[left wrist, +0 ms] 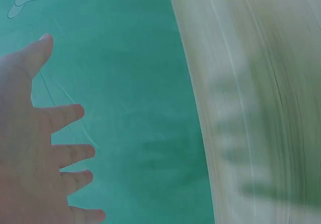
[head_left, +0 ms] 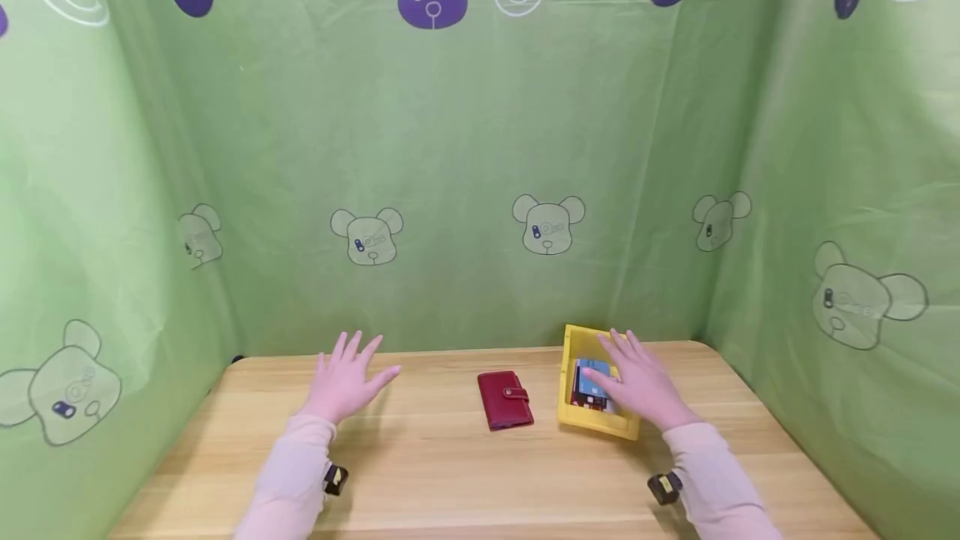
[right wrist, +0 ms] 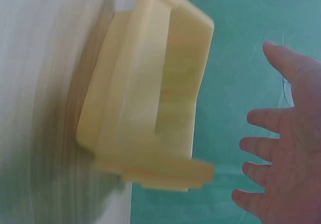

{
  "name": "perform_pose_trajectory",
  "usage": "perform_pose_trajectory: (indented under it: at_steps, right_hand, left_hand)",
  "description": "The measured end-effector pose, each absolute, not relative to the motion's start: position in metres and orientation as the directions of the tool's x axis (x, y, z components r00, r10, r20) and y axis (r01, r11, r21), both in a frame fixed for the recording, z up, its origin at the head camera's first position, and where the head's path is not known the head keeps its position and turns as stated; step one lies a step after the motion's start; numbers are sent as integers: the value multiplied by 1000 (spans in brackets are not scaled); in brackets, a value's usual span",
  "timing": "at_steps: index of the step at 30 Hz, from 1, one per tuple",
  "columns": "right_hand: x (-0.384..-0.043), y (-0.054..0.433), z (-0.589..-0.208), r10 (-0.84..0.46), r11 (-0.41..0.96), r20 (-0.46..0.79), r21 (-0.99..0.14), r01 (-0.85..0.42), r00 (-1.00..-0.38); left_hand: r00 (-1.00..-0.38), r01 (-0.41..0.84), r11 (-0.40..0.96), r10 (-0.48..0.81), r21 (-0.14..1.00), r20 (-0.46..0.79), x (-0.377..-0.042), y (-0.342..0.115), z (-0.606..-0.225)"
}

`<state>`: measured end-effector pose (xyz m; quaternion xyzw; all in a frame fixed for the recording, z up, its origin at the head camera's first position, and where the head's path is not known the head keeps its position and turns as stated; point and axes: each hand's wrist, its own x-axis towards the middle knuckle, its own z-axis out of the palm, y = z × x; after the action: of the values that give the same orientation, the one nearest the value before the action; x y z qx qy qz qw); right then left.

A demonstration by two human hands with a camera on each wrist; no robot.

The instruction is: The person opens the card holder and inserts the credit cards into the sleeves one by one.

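Fingers fanned and grasping nothing, the left hand (head_left: pixel 343 386) hangs above the wooden bench (head_left: pixel 435 473), where we find no object within its reach of touch. The right hand (head_left: pixel 643 382), equally spread, hovers by the right side of a yellow bin (head_left: pixel 597 421); from the right wrist, we see a gap between its fingertips and the plastic. Inside the bin lie several cards, a blue card (head_left: pixel 592 378) among them, kept together, we judge, by the raised walls around them. Between the hands, nearer the bin, a red wallet (head_left: pixel 498 400) rests flat on the bench; its strap (head_left: pixel 516 393) crosses one edge, apparently snapped down to keep the covers closed. The bin sits slightly askew before a green curtain (head_left: pixel 450 123), its open top facing up, which we think leaves the cards within easy reach.
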<state>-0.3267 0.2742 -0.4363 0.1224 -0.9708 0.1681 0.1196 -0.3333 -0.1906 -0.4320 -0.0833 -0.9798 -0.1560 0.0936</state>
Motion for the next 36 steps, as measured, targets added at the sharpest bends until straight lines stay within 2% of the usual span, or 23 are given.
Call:
perform_pose_trajectory:
  at_steps: [11, 20, 25, 28, 32, 36]
  right_hand:
    - [-335, 229, -433, -235, 875, 352, -330, -355, -906]
    - [-339, 180, -434, -224, 780, 368, -487, -392, -902]
    - [-337, 151, -439, -203, 709, 322, -604, -365, -925]
    - [-337, 137, -445, -170, 673, 291, -663, -327, -941]
    - [-339, 124, -453, -128, 637, 232, -726, -259, -964]
    - [-344, 118, -463, -78, 597, 147, -785, -164, -986]
  left_hand:
    - [-961, 238, 883, 154, 404, 230, -338, -159, -433]
    - [-943, 307, 777, 173, 550, 283, -346, -132, -437]
    - [-946, 319, 624, 166, 713, 278, -353, -120, -445]
    - [-958, 285, 529, 156, 799, 239, -355, -114, -449]
    - [-977, 187, 381, 165, 906, 132, -354, -102, -452]
    - [-974, 68, 199, 228, 978, 21, -354, -88, -460]
